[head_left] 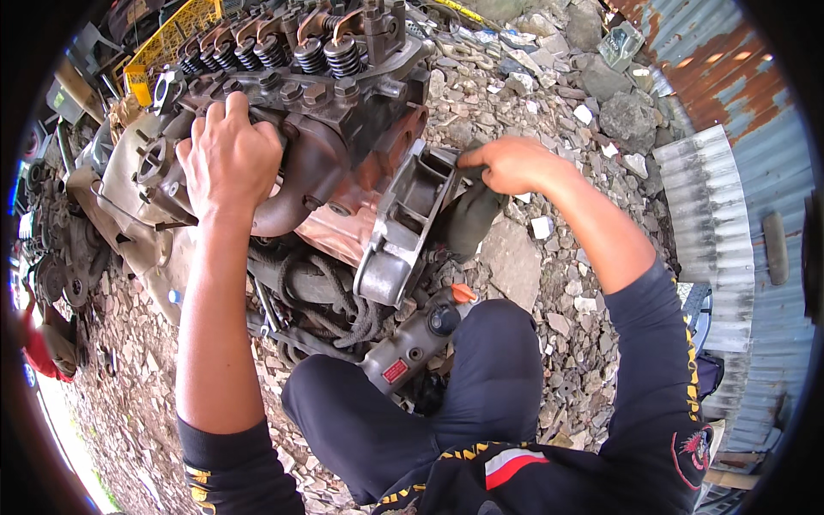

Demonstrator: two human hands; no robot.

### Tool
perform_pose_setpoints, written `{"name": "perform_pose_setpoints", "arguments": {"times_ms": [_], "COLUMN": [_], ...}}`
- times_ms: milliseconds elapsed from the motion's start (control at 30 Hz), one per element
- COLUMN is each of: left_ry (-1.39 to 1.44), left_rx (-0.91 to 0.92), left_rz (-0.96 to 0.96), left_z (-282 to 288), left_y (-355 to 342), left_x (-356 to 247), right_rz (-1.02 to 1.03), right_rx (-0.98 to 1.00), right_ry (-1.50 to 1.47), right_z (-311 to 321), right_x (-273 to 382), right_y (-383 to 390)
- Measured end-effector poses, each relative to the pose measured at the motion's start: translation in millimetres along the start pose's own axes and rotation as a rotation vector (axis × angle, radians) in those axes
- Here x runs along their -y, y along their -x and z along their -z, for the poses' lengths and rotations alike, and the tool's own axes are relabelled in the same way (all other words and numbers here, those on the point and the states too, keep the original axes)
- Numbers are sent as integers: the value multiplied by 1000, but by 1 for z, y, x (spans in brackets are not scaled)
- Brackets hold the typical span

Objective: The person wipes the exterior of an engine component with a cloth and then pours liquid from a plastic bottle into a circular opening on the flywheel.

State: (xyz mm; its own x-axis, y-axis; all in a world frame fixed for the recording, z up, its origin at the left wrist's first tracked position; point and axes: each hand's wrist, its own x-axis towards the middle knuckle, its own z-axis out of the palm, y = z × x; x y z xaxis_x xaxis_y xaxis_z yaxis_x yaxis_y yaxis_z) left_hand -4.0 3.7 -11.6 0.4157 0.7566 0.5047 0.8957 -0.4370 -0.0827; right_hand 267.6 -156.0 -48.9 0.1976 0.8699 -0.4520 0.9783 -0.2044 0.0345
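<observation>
Brown-grey metal engine [319,167]: upper centre-left of view, on stony ground, just in front of the person; top exposed.
Valve springs [311,58]: dark coils in a row along engine top, the 2 nearest standing clear beside big bolts.
Silver bracket [396,230]: ribbed cast piece, tilted, against the engine's right side, lower end toward the knees.
Left hand [230,159]: back up, fingers curled into a near fist at the engine's left part, below the bolts; cannot tell what it grips, palm side hidden.
Right hand [515,165]: index finger out to the bracket's upper end, other fingers bent under; half open, firm hold cannot be told.
Olive-dark object [472,221]: just below right hand, beside bracket; kind unclear.
Rope [339,313]: thick, dark, looped below the engine, left of bracket's lower end.
Grey cover [408,350]: between the 2 knees and the bracket; red label, orange cap [463,293] near its upper end.
Pale sheet [142,227]: crumpled, left of engine.
Yellow crate [176,36]: behind engine, upper left.
Loose parts [64,266]: piled at far left.
Corrugated sheets [708,210]: right edge, some rusty.
</observation>
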Motion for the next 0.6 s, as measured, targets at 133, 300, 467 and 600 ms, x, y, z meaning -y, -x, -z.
{"name": "perform_pose_setpoints", "arguments": {"times_ms": [133,300,467,600], "left_ry": [30,-2,6,-17], "left_rx": [1,27,22,-6], "left_rz": [-13,15,4,-7], "left_z": [-3,3,-2,-7], "left_y": [-1,-1,-5,-2], "left_x": [-8,-4,-9,1], "right_rz": [-74,33,22,48], "right_rx": [-117,-225,-438,-376], "right_ry": [-107,-236,-327,-495], "right_z": [-39,-65,-80,-85], "right_x": [7,-22,-15,-15], "right_y": [-4,17,-8,-1]}}
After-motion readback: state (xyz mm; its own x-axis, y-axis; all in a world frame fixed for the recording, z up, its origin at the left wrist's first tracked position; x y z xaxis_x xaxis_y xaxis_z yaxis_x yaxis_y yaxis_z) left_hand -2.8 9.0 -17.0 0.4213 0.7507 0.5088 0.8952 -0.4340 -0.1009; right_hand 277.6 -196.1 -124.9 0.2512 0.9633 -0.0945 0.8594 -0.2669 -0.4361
